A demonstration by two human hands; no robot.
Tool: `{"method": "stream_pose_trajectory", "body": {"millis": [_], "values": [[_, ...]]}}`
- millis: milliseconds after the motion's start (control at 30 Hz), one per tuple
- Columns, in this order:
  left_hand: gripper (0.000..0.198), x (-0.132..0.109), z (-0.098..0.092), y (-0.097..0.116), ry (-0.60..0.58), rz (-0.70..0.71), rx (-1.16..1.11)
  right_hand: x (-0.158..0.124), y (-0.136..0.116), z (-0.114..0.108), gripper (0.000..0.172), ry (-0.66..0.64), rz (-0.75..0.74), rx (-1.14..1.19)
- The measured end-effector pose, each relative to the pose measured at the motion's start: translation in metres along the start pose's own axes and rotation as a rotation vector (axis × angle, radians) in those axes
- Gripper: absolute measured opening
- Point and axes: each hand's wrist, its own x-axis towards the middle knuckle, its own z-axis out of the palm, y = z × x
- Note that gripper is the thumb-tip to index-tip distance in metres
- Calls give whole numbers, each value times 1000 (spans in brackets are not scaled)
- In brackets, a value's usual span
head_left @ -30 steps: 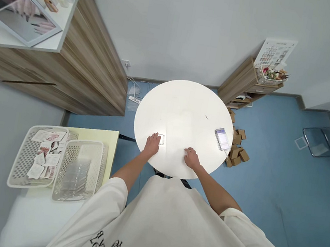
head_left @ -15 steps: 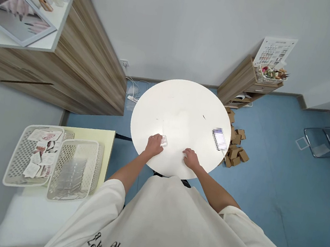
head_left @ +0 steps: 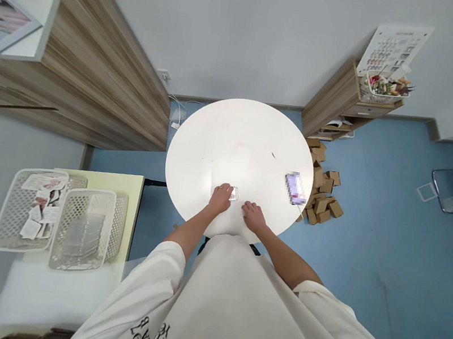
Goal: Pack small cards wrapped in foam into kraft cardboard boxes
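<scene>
White perforated plastic basket containing printed cards and packets, at far left, beside a second basket holding clear plastic pieces; both rest on a pale yellow tabletop. At centre, on a white oval table, the left hand holds the left end of a small clear case, which lies near the table's front edge. The right hand rests just beside, fingers bent; their spread cannot be told. Farther right lie a pixelated phone and, on the floor, small cardboard boxes.
</scene>
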Motion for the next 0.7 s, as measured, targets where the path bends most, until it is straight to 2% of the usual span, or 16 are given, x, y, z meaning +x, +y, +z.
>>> {"method": "stream_pose_trajectory", "body": {"millis": [167, 367, 500, 633, 700], "values": [[50, -2, 5, 0, 7, 9, 15, 2, 9, 3, 27, 21, -63, -32], [50, -6, 0, 4, 3, 2, 34, 8, 11, 3, 30, 28, -93, -72], [43, -21, -6, 9, 17, -38, -13, 13, 9, -5, 27, 32, -58, -20], [62, -44, -7, 11, -34, -42, -55, 17, 7, -19, 19, 87, -22, 120], [61, -52, -7, 9, -49, -43, -24, 17, 8, -27, 18, 93, 30, 195]]}}
